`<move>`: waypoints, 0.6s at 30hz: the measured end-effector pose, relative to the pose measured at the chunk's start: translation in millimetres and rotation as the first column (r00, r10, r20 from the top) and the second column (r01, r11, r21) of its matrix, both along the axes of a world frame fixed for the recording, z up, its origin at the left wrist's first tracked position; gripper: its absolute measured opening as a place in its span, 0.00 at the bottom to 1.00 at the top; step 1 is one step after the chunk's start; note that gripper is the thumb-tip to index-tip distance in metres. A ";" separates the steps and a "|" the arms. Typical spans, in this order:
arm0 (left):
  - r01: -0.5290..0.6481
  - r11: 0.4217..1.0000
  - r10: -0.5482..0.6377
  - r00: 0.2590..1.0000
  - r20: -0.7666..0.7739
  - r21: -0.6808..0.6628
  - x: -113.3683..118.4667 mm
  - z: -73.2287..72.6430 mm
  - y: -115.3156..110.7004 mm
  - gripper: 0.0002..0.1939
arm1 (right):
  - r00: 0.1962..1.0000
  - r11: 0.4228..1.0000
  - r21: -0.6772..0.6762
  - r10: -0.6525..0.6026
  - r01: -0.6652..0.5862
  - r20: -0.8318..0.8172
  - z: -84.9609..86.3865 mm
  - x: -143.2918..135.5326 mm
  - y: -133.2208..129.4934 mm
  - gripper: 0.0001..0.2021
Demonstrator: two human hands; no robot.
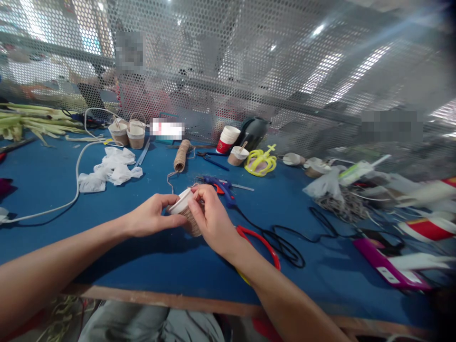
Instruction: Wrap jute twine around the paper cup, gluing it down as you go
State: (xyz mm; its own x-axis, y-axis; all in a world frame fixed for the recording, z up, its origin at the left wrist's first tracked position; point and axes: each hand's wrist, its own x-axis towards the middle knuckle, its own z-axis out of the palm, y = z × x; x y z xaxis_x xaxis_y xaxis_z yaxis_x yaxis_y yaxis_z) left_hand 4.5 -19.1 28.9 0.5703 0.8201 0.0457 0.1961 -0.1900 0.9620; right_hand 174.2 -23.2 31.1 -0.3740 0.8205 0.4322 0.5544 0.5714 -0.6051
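A paper cup (193,221) with a white rim and brown twine wound round its side is tilted between my two hands, above the near part of the table. My left hand (156,216) grips its left side, thumb along the twine and fingers at the rim. With fingers and thumb pinched at the rim's right, my right hand (210,211) also holds it; any twine end in that pinch is hidden. Twine trails from a roll (182,156) behind the cup. Just beyond my right hand lies a blue hot glue gun (221,186) with an orange trigger.
White crumpled plastic (110,168) and twine-wrapped cups (136,135) lie at left. Behind stand red-and-white paper cups (228,139), pliers (213,160) and a yellow crown-shaped frame (261,161). Red-handled scissors (261,242), black cord (285,242) and a purple box (388,266) are at right.
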 end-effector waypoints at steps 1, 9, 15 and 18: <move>-0.010 1.000 0.010 1.000 0.006 -0.008 0.4 -0.4 -0.1 0.12 | 1.000 1.000 0.017 -0.002 0.001 0.027 -0.1 -0.3 -0.5 0.04; -0.058 0.998 0.061 0.995 0.085 -0.032 2.1 -4.4 -0.4 0.10 | 0.992 0.991 0.136 -0.005 -0.012 0.125 -0.7 -4.8 -4.4 0.04; -0.028 0.999 0.027 0.998 0.052 0.022 1.3 -3.6 0.1 0.10 | 0.999 0.999 0.017 0.048 -0.048 -0.011 1.8 -2.2 -3.3 0.02; 0.020 0.995 -0.020 1.000 0.000 0.099 1.7 -1.9 -1.2 0.10 | 0.974 0.979 -0.177 0.063 -0.103 -0.216 5.4 1.0 0.6 0.02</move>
